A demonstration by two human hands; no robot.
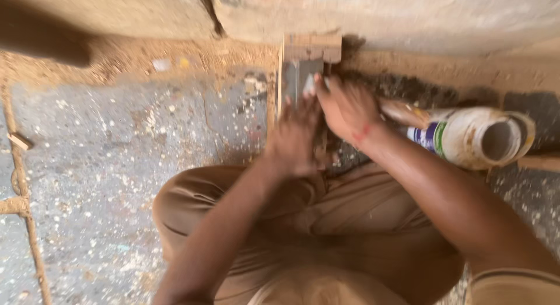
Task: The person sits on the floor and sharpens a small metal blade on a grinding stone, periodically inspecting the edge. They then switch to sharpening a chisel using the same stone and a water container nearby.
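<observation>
A grey flat stone or block lies on the ground in a wooden frame, close to a wall. My left hand and my right hand are both over its near end, pressed close together and blurred by motion. The fingertips of my right hand touch the grey surface. Whether a small object is pinched between the hands cannot be made out. A thin red thread circles my right wrist. My knees in tan trousers are folded below the hands.
A white plastic jar lies on its side to the right, open mouth facing right, with a brown-stained stick beside it. Sawdust and wood chips cover the grey concrete floor. A rope runs along the left edge.
</observation>
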